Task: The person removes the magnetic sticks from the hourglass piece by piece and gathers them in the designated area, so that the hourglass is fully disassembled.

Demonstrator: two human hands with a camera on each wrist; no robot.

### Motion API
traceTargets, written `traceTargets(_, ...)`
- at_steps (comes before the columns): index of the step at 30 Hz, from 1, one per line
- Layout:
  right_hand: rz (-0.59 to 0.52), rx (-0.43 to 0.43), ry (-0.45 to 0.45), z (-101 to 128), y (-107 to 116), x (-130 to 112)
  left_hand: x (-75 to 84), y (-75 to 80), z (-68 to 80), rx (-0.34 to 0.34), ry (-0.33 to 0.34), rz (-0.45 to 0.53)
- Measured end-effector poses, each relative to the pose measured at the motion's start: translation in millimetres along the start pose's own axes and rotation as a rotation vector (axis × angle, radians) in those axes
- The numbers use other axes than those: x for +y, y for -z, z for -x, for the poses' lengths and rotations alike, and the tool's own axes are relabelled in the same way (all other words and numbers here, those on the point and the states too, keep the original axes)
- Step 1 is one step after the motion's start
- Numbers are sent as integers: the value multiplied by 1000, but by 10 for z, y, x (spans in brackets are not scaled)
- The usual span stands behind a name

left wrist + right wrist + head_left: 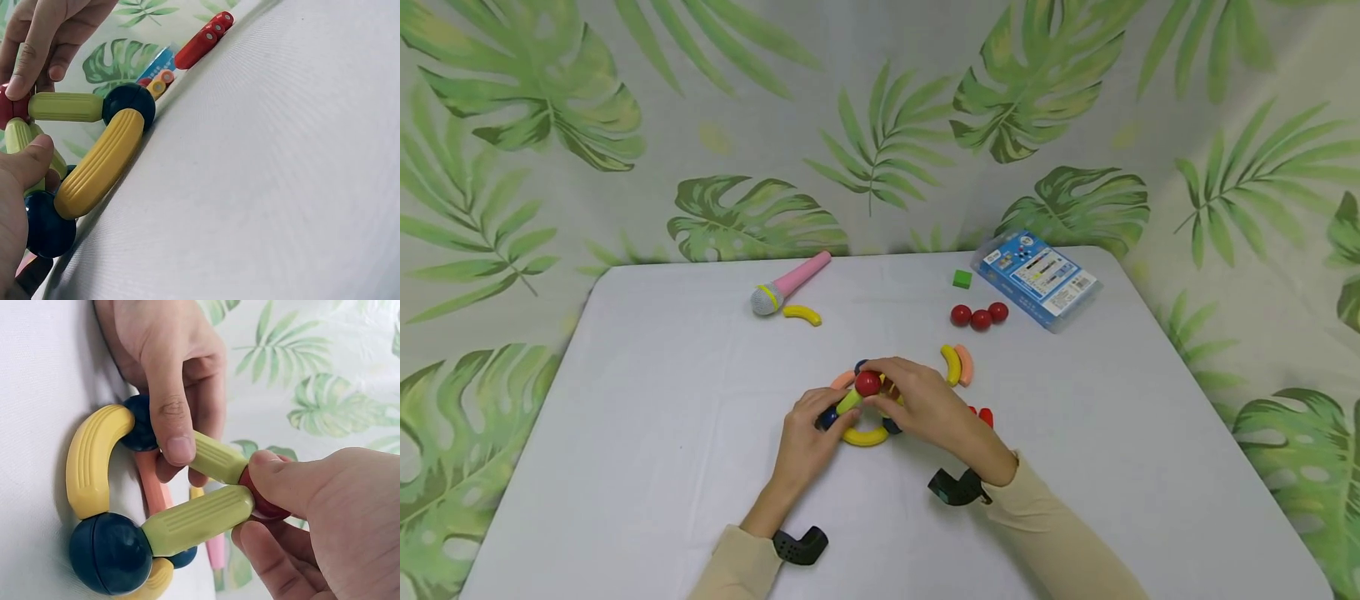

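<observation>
Leaf-printed cloth (752, 218) backs a white-covered table (647, 392), at whose middle the right hand (925, 404) pinches a glossy red ball (868, 383) atop ribbed lime-green rods (200, 519) and the left hand (808, 433) seemingly pinches one rod beside a dark-blue ball (828, 417), with three red balls (981, 320) beyond to the right.

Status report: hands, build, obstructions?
Right hand pinching red ball. Left hand gripping near navy ball. Green rods meet at red ball. No obstruction visible.

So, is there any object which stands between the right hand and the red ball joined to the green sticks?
Nothing visible does: the fingers of the right hand pinch the red ball directly. The light green sticks meet it from the side away from the palm.
</observation>
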State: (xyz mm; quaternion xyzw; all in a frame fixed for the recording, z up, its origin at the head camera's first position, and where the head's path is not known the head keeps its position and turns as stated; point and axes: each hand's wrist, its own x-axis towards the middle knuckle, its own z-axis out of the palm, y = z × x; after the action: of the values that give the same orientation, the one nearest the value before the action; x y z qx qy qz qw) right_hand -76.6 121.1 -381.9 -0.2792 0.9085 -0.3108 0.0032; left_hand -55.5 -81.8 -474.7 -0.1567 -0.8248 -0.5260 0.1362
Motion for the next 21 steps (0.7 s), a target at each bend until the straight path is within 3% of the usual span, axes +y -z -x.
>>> traceTargets(12,28,1,-14,15,40,-16,-7,2,-13,-9,-20,24)
traceTargets(18,-10,56,-60,-2,215,-12,4,24,-19,-4,22,41)
traceTargets(21,-36,17,-58,-13,261,-12,7,31,-19,-10,42,51)
